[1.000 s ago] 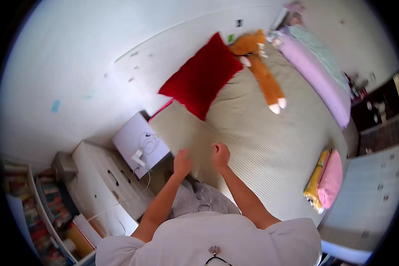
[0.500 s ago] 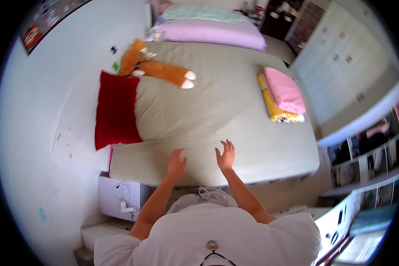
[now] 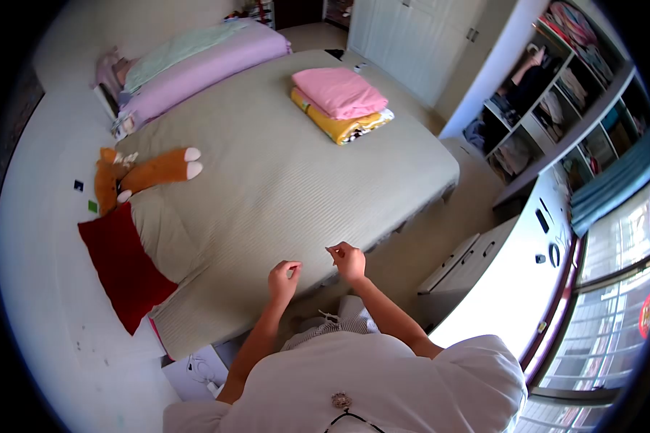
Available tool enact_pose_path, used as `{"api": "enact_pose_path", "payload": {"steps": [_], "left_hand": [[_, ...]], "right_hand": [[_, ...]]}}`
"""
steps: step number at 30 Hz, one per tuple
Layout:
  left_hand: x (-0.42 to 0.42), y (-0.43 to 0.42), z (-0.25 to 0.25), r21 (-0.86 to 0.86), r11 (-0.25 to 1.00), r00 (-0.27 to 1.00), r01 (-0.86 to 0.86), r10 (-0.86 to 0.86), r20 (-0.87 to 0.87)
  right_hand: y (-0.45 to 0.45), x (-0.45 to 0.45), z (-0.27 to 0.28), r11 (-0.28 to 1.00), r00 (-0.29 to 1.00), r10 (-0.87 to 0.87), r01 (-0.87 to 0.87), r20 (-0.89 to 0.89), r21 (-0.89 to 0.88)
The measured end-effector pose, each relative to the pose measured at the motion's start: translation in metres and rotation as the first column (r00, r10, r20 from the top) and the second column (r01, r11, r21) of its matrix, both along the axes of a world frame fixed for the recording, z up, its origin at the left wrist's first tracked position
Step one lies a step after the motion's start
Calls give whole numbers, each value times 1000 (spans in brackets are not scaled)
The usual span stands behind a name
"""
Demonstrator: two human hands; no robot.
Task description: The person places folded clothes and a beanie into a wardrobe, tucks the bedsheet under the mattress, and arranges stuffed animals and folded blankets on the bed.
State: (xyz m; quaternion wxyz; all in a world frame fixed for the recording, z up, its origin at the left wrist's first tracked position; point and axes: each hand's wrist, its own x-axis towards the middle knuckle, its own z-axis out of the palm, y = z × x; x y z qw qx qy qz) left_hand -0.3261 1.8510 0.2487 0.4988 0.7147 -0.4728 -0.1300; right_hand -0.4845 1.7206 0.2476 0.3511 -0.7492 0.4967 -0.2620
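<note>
Above the near edge of the bed [image 3: 267, 216], my left hand [image 3: 284, 280] is closed, its fingers curled in towards the thumb. Beside it to the right, my right hand [image 3: 349, 261] is closed too, with thumb and fingertips pinched together. Nothing shows in either hand, and the two are a short gap apart. The striped beige sheet beneath them lies flat, not lifted. A dark red pillow [image 3: 123, 263] lies to the left at the bed's wall side, beside a beige pillow [image 3: 159, 224].
An orange plush toy [image 3: 159, 167] lies by the wall. Towards the far right of the bed sits a folded pink blanket [image 3: 339, 92] on a folded yellow one [image 3: 325, 123]. A white desk [image 3: 498, 289], open shelves [image 3: 556, 94] and a window [image 3: 607, 317] line the right side.
Both hands went from open, fingers spread, to closed. The view has turned to the right, so the bed shifted left and more of the desk and window shows.
</note>
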Motion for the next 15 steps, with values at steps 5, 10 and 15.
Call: {"api": "enact_pose_path", "payload": {"steps": [5,10,15], "left_hand": [[-58,-81,9,8,992,991,128,-128,48],[-146,-197,20,-50,953,951,299,-294,97],[-240,-291,32,-79,896,899,436,-430,84]], "right_hand": [[-51,-80,12,991,990,-129,127,-55,-47],[-130,-186,24,936,949,-263,295,173,-190],[-192,-280,30,849,877,-402,465,264,-250]]}}
